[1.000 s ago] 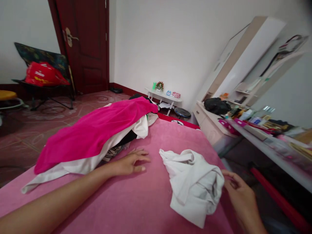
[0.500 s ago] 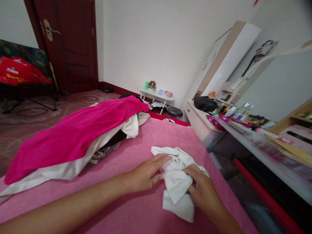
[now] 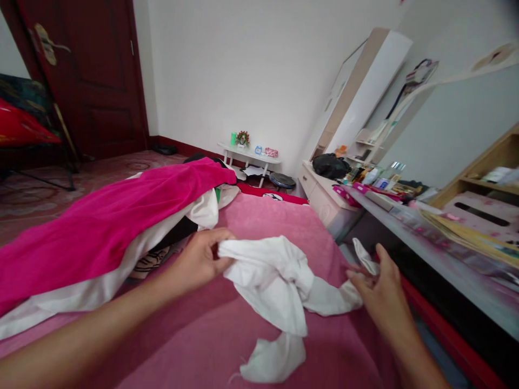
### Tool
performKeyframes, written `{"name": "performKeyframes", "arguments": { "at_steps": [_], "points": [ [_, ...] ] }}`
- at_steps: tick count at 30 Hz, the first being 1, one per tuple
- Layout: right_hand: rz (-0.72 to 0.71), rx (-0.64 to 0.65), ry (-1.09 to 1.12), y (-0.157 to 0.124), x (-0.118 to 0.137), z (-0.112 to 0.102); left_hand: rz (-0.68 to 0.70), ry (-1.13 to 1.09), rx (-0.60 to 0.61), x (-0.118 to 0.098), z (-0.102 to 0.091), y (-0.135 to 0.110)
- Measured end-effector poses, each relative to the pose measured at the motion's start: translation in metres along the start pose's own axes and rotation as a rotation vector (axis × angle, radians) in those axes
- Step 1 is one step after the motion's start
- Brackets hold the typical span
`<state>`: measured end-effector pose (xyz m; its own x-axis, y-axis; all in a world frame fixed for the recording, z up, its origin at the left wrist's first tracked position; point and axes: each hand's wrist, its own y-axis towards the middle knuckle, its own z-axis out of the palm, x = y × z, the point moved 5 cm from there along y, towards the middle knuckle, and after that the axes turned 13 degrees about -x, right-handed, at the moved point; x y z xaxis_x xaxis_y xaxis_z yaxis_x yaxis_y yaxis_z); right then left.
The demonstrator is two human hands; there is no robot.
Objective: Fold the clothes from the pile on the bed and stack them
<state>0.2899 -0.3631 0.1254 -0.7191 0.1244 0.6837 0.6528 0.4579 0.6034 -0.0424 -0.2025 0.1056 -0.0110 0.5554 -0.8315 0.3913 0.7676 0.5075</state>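
A crumpled white garment (image 3: 275, 281) hangs stretched between both my hands just above the pink bed cover (image 3: 194, 346). My left hand (image 3: 200, 259) pinches its left edge with the fingers closed. Off to the right, my right hand (image 3: 375, 286) grips the other end near the bed's right edge. A loose part of the garment trails down onto the cover in front of me.
A heap of clothes topped by a magenta cloth (image 3: 101, 227) lies on the bed's left half. A cluttered grey desk (image 3: 425, 232) runs along the right. A small white table (image 3: 249, 154) stands by the far wall, a dark red door (image 3: 81, 75) at the back left.
Both hands closed on the white garment, lifted it and pulled it apart sideways. The left hand moved left, the right hand right. The view has turned a little to the right.
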Motion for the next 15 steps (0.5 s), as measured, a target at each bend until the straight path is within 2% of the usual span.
{"name": "performKeyframes", "arguments": {
  "at_steps": [4, 7, 9, 11, 13, 15],
  "points": [
    [0.008, 0.367, 0.044, -0.035, 0.002, 0.046, -0.112, 0.071, -0.319, 0.012, -0.07, 0.015],
    [-0.058, 0.544, 0.07, -0.061, 0.018, 0.076, -0.022, 0.27, -0.498, 0.007, -0.101, 0.013],
    [-0.113, 0.606, 0.097, -0.074, 0.031, 0.091, 0.114, 0.467, -0.513, -0.005, -0.102, 0.008],
    [-0.15, 0.699, 0.084, -0.086, 0.042, 0.104, 0.235, 0.629, -0.439, -0.017, -0.09, 0.001],
    [-0.204, 0.802, 0.039, -0.096, 0.051, 0.114, 0.306, 0.705, -0.272, -0.025, -0.068, -0.008],
    [-0.26, 0.832, 0.009, -0.098, 0.058, 0.119, 0.332, 0.7, -0.05, -0.028, -0.041, -0.019]
  ]
}}
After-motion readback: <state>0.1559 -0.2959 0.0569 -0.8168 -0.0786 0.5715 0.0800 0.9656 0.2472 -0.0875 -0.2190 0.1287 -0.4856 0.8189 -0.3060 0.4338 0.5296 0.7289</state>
